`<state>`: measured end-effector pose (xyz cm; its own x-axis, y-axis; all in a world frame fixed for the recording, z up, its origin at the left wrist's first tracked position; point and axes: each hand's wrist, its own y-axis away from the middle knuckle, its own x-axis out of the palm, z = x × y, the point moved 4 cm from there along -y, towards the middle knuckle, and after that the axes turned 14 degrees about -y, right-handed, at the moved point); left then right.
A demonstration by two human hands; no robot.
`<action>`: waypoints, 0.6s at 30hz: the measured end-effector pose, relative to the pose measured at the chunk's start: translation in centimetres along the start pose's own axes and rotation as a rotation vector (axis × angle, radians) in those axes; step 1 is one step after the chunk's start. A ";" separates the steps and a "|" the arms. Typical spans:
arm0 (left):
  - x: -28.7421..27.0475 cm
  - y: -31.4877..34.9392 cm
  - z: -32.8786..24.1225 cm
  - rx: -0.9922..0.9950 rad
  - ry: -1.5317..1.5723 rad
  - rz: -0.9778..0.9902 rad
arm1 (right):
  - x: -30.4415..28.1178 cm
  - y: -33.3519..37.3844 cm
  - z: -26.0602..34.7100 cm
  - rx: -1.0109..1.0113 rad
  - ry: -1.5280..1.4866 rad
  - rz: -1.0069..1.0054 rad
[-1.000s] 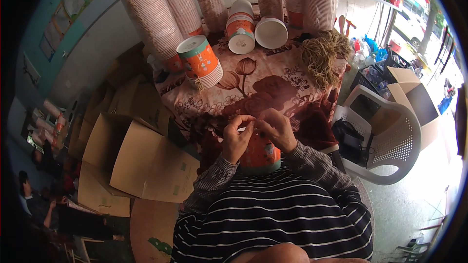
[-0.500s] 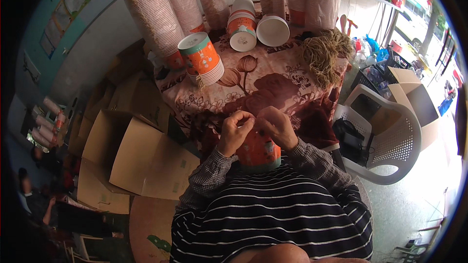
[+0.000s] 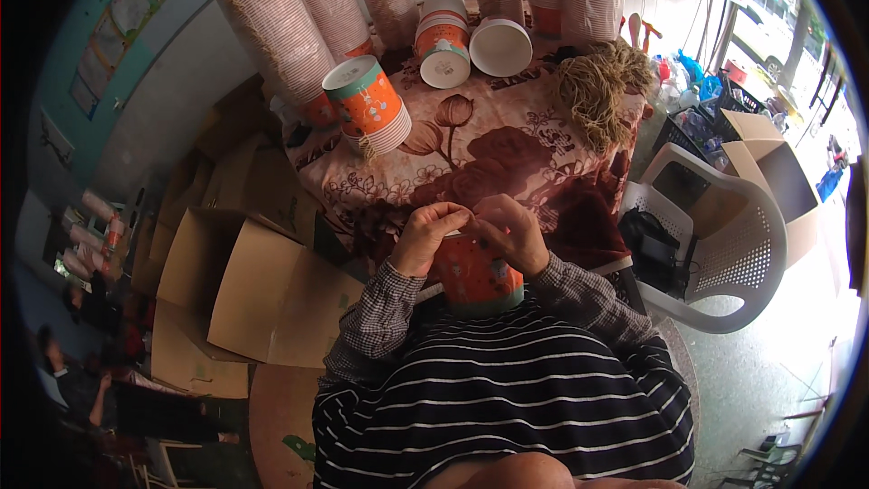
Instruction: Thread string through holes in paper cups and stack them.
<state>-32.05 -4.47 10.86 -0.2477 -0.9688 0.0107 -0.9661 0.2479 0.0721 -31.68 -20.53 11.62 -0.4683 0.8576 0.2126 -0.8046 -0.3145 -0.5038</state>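
Note:
An orange paper bucket (image 3: 478,276) with a green band rests against my striped shirt at the table's near edge. Above its far end, my left hand (image 3: 431,237) pinches thumb and forefinger together. Close to those fingertips, my right hand (image 3: 516,237) is closed too, its fingers curled inward. Whatever lies between the fingers is too small to make out. A short nested stack of the same buckets (image 3: 369,109) stands upside down on the flowered tablecloth (image 3: 493,149), tan strands hanging at its lower rim. A tangled heap of tan strands (image 3: 599,95) lies at the table's right.
Tall wrapped stacks of paper buckets (image 3: 276,23) line the table's back. A white bucket (image 3: 501,47) lies on its side, mouth facing me. Open cardboard boxes (image 3: 272,294) crowd the left. At right stands a grey plastic chair (image 3: 738,244) with a black bag (image 3: 654,249).
My hands stay together above the bucket, with the left fingers slightly shifted. The bucket sits a little higher in view, and the table scene has shifted slightly up and left.

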 end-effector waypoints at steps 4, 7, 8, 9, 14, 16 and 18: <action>0.2 0.1 0.0 0.010 -0.016 -0.021 | -0.1 0.3 -0.8 -0.036 0.024 -0.003; 0.2 0.2 0.0 0.031 -0.060 -0.034 | -0.1 0.2 -0.7 0.015 0.002 -0.036; 0.2 0.2 0.0 0.030 -0.061 -0.031 | -0.3 0.2 -0.6 0.020 -0.022 -0.052; 0.2 0.3 0.0 0.054 -0.096 -0.014 | -0.4 0.1 -0.6 0.019 -0.021 -0.055; 0.8 0.9 -0.4 0.075 -0.156 0.042 | -0.6 0.1 -0.4 0.048 -0.061 -0.080; 0.7 0.9 -0.3 0.129 -0.203 -0.008 | -0.7 0.1 -0.6 0.030 -0.058 -0.073; 0.7 1.0 -0.2 0.159 -0.252 -0.025 | -0.8 0.0 -0.5 0.012 -0.056 -0.069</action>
<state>-33.13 -4.89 11.18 -0.2149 -0.9472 -0.2380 -0.9664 0.2413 -0.0880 -31.14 -21.01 11.00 -0.4312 0.8532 0.2934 -0.8399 -0.2608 -0.4759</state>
